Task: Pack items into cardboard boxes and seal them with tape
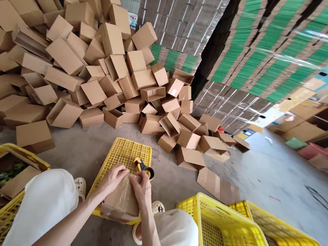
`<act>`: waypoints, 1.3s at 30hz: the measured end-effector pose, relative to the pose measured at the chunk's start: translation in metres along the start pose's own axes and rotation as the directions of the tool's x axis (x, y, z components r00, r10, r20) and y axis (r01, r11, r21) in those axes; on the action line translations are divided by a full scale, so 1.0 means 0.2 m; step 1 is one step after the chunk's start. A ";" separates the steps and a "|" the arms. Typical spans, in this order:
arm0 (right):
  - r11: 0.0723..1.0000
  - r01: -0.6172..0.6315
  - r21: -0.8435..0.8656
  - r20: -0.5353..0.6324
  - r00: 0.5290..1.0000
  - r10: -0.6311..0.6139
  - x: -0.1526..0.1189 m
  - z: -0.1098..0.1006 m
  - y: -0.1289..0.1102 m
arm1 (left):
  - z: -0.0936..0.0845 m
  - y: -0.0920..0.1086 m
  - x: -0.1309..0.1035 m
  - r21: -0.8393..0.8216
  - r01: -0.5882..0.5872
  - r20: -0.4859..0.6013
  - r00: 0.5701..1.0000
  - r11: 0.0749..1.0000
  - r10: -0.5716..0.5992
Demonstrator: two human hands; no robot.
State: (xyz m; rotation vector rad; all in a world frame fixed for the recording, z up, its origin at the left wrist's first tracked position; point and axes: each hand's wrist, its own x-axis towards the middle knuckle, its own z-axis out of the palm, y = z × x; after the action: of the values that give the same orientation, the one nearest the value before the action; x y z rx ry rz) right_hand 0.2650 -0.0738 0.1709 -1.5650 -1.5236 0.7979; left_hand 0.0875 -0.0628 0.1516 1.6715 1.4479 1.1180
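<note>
A cardboard box (123,197) lies between my knees on a yellow plastic crate (113,152) that serves as a stand. Shiny clear packing tape (127,187) runs along the box top. At the far end of the box, my left hand (115,178) has thumb and fingers pinched together on the tape. Close beside it, my right hand (141,186) pinches the tape too; the exact grip is partly hidden by the fingers. A yellow and black tape dispenser (145,168) rests on the crate just beyond my right fingers.
A large heap of cardboard boxes (94,92) spreads ahead and left. Yellow crates (210,206) stand at right; another crate (12,147) at left holds open boxes (18,187) with green contents. Stacked flattened cartons (255,50) rise behind. A cable (324,202) lies on the floor.
</note>
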 end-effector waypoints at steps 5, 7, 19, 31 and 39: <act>0.999 0.040 0.007 -0.062 0.997 -0.039 -0.01 0.01 0.01 | 0.00 0.01 -0.01 -0.018 0.005 0.022 1.000 1.000 -0.005; 0.998 0.065 -0.002 -0.090 0.994 -0.065 -0.02 0.02 0.02 | 0.00 0.01 -0.02 -0.031 0.013 0.046 0.999 0.999 -0.012; 0.991 0.116 -0.067 -0.035 0.992 -0.119 -0.03 0.00 0.04 | 0.00 0.02 -0.01 -0.007 0.026 0.096 0.995 1.000 -0.025; 0.978 0.208 -0.007 -0.006 0.978 -0.208 -0.11 -0.04 0.07 | -0.01 0.01 0.00 -0.035 0.076 0.139 0.988 0.996 -0.071; 0.981 0.192 -0.017 -0.121 0.974 -0.193 -0.06 -0.04 -0.14 | -0.01 0.04 -0.01 -0.016 0.084 0.101 0.991 0.996 -0.082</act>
State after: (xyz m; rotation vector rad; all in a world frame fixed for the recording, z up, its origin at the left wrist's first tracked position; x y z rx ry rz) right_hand 0.2566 -0.0872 0.1989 -1.4168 -1.5605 0.5789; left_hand 0.0894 -0.0652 0.1582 1.6147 1.4240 0.9862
